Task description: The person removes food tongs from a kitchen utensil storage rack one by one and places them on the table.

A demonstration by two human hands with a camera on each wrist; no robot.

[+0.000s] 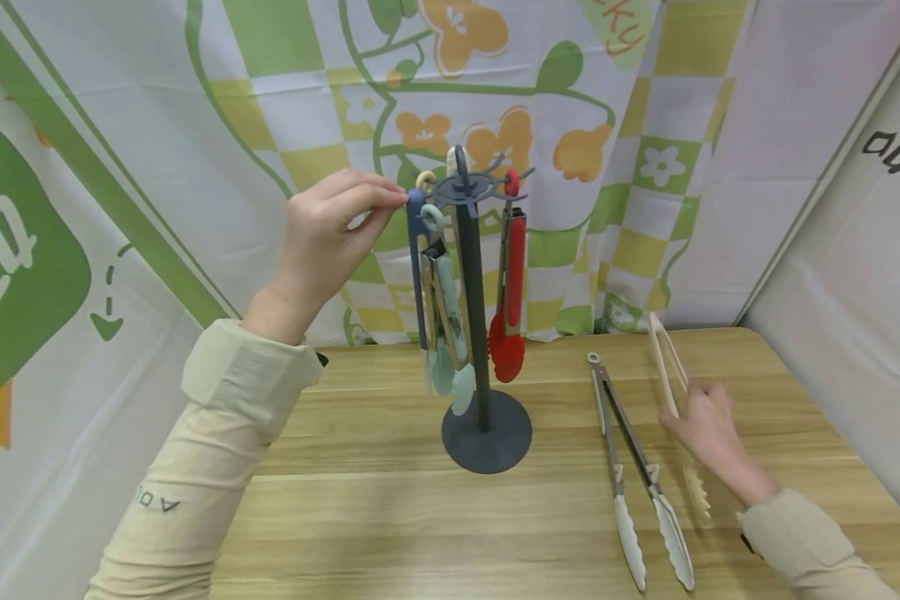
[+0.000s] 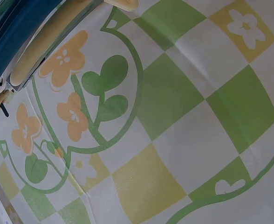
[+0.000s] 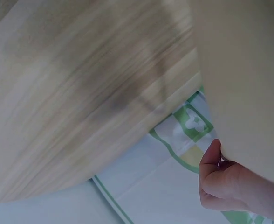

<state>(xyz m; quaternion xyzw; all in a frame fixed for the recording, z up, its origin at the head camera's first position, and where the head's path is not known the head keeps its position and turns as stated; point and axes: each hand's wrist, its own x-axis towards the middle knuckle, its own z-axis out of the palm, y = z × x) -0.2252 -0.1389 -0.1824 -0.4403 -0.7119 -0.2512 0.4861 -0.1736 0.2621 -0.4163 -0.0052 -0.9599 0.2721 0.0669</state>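
Note:
My left hand (image 1: pixel 337 221) pinches the top end of blue tongs (image 1: pixel 416 250) at the left side of a dark rotating-style rack (image 1: pixel 487 442). Pale green tongs (image 1: pixel 450 321) hang right beside them, and red tongs (image 1: pixel 516 275) hang on the rack's other side. In the left wrist view a dark blue strip (image 2: pixel 16 35) and a yellowish handle (image 2: pixel 58 39) fill the upper left corner; the hand itself is out of that view. At the right, my right hand (image 1: pixel 708 425) grips cream tongs (image 1: pixel 666 375), whose scalloped tips point toward me. Fingers (image 3: pixel 210 161) look curled in the right wrist view.
Steel tongs with white tips (image 1: pixel 630 458) lie spread on the wooden table (image 1: pixel 360 517), left of my right hand. A patterned curtain (image 1: pixel 270 67) hangs behind the table, with white side walls (image 1: pixel 855 267). Curved hooks (image 1: pixel 521 175) stick out from the rack's top.

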